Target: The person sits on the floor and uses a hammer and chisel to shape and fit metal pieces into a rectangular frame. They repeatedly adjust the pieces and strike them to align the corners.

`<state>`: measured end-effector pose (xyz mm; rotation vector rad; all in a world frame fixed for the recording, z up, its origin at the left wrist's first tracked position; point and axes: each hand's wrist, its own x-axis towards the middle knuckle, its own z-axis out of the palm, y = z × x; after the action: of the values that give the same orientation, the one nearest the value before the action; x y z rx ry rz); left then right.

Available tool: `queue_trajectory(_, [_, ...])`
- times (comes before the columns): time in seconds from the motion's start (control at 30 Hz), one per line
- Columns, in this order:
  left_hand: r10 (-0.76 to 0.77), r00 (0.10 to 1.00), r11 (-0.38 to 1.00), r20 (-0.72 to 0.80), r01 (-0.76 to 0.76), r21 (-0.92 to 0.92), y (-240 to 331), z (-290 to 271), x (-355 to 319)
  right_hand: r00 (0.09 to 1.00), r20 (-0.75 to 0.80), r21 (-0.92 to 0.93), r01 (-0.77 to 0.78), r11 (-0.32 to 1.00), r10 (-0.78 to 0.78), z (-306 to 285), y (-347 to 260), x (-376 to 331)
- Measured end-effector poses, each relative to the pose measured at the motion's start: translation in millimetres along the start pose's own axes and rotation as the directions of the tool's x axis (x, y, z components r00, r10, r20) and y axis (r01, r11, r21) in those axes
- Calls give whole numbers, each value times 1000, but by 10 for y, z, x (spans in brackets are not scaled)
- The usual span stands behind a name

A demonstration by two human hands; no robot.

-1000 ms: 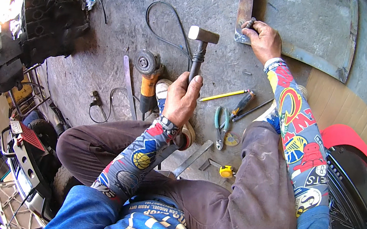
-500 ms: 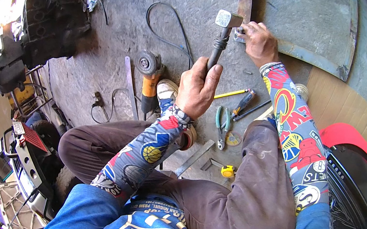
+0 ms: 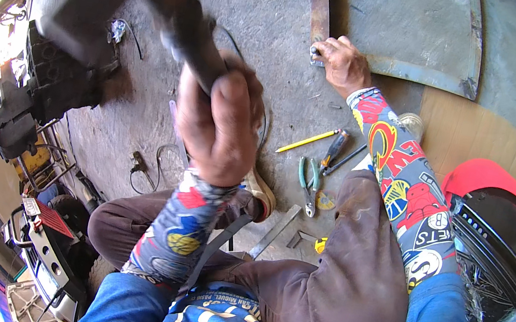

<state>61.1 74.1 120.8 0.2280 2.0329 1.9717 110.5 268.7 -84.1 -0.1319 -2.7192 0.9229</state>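
Observation:
Raised close to the camera, a hammer (image 3: 180, 16) fills the upper left, its head large and blurred. My left hand (image 3: 220, 123) is closed round its dark handle. Farther off, my right hand (image 3: 344, 66) is closed on a short dark metal pin (image 3: 316, 52), its kind too small to tell. That pin stands on the end of a rusty flat bar (image 3: 318, 6), part of a metal frame (image 3: 418, 73) lying on the floor.
Green-handled pliers (image 3: 308, 187), a yellow pencil-like stick (image 3: 306, 140) and a screwdriver (image 3: 336, 148) lie before my knees. A tape measure (image 3: 320, 245) sits by my thigh. Cardboard (image 3: 464, 125) and a red cap (image 3: 486, 180) are at right, an engine block (image 3: 69, 76) at left.
My left hand has swung the hammer up and leftward, nearer the camera, so it now hides the angle grinder. My right hand still holds the pin at the bar's end.

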Motion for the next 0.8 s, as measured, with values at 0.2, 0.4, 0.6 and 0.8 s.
queue_trajectory(0.2, [-364, 928, 674, 85, 199, 711, -754, -149, -311, 999, 41, -3, 29, 1000, -29, -25, 72, 47])
queue_trajectory(0.4, [-540, 841, 784, 44, 483, 391, -1013, -563, -523, 890, 29, 460, -416, 784, 455, 4, 3, 49])
queue_trajectory(0.6, [-804, 593, 568, 47, 741, 358, -1145, -657, -734, 872, -329, 139, -336, 932, 363, -321, 235, 25])
queue_trajectory(0.8, [-881, 470, 449, 49, 799, 401, -1109, -576, -859, 779, 108, -422, -527, 738, 618, -749, 701, -190])
